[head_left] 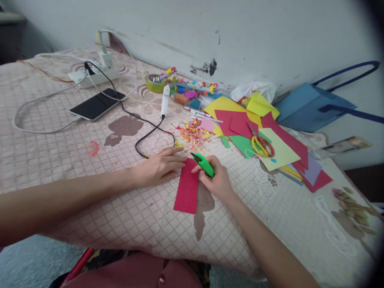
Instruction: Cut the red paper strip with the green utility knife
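A red strip of paper [187,188] lies on the quilted pink cloth [60,152] in front of me. My left hand [160,167] rests flat on the cloth with its fingertips on the strip's upper left edge, fingers stretched out. My right hand [216,180] is closed round a green cutter [204,164], whose dark tip points left over the top of the red strip.
A heap of coloured paper scraps [192,136] lies just beyond my hands. Coloured sheets [270,140] with yellow-and-red scissors [262,146] sit to the right. A white glue gun [165,100], black cable, phone [96,105], power strip [96,76], tape roll [154,83] and blue bag [312,106] stand farther back.
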The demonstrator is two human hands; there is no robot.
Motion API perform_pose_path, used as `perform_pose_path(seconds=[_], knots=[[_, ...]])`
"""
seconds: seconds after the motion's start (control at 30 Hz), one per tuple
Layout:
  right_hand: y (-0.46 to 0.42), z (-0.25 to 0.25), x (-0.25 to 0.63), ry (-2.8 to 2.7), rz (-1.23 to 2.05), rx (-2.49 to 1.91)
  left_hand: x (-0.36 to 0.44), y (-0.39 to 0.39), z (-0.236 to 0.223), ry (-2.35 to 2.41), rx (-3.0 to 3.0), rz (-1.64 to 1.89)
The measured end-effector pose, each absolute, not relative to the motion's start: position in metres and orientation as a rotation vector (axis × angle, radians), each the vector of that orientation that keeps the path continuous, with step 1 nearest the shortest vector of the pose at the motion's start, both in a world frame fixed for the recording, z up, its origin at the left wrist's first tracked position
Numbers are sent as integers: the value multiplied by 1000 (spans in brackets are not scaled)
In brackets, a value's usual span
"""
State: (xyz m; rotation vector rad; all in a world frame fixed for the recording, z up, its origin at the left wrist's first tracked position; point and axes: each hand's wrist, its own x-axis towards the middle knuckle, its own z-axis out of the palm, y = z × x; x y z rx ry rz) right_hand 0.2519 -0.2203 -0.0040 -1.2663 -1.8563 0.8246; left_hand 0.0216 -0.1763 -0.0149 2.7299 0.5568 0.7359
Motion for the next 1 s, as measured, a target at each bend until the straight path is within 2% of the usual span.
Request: perform_pose_path(seconds=[1.0], knots=[[-234,7,254,-2091,1088,-1136,21,-174,-21,525,2775,806]])
